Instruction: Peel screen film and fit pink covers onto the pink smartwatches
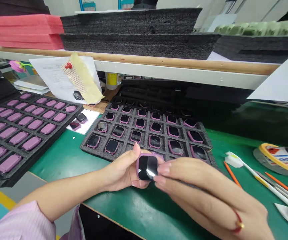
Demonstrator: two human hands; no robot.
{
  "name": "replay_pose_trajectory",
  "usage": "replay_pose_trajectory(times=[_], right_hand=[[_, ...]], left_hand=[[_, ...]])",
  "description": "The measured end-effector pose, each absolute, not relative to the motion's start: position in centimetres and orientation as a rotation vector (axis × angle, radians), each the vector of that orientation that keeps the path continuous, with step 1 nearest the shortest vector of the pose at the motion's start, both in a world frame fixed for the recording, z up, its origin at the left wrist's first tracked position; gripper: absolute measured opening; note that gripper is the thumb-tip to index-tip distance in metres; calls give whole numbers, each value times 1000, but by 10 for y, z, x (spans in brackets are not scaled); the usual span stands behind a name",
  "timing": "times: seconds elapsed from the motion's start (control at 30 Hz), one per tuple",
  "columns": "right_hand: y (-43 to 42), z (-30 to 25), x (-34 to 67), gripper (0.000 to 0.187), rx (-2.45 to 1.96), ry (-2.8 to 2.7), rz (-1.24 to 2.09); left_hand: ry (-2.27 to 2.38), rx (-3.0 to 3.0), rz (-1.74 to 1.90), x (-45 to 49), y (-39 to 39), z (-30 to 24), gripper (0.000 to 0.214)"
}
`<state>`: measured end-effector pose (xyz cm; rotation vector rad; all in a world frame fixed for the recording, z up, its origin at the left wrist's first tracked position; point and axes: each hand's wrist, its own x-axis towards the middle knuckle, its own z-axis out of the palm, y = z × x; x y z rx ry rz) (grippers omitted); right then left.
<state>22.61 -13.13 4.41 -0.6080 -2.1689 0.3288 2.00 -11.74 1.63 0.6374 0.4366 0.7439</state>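
Note:
My left hand (122,168) grips a purple smartwatch case (147,167) with a glossy black screen facing up toward me. Its thumb lies along the case's left side, and the other fingers curl underneath. My right hand (206,193), slightly blurred, has its fingertips closed together on the right edge of the same case. Both hands are above the front edge of a dark foam tray (100,156). Its compartments hold several similar purple cases with their black screens up. Part of that tray is hidden behind my hands.
Another foam tray (55,133) at left holds several purple cases. A black watch (81,117) lies on white paper. To the right are a tape roll (279,158), a white brush (256,175) and orange sticks (232,174). A shelf edge (159,65) crosses above, carrying stacked black foam (134,31).

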Motion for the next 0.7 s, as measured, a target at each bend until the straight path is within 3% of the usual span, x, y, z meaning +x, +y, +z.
replay_pose_trajectory(times=[0.23,0.37,0.47,0.53,0.7], right_hand=[[-144,31,225,40,-712,-2213,353],[-128,36,217,37,-554,-2287,186],[-122,37,207,49,-573,-2242,110],[-121,35,202,56,-688,-2212,209],[-121,30,199,46,-729,-2154,462]], left_hand=[[460,657,748,19,-119,18,61],[492,690,766,20,-118,16,61],[534,773,792,22,-119,12,65],[554,833,789,24,-120,9,68],[604,812,840,25,-121,9,67]])
